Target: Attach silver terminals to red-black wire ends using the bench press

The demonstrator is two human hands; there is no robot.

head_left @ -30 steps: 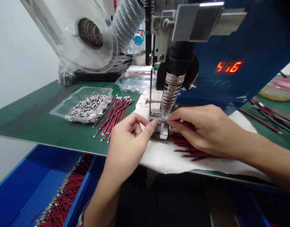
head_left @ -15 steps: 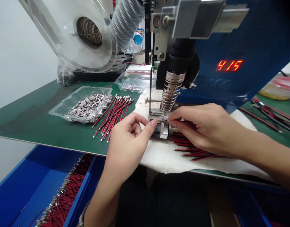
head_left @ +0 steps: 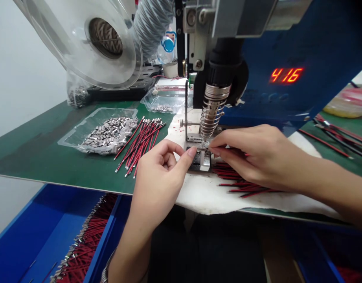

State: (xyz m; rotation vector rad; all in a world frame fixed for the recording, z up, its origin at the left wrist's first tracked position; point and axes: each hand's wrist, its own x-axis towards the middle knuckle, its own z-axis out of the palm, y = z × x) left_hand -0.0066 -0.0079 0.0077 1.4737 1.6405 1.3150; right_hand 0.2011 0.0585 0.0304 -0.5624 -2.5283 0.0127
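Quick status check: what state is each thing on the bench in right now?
Left hand, pinched shut at the fixture.
Right hand, pinched shut there, contents hidden.
Iron, tip down over the fixture.
Display, lit, reads 416.
Bag, open, holding metal sleeves.
Wires, loose on the mat.
Bin, part filled with tipped wires.

A red lit display (head_left: 285, 75) set in the blue machine housing (head_left: 322, 39) reads 416; the three digits glow in a slanted segment style. No other text, label or brand can be read; the far things are too blurred
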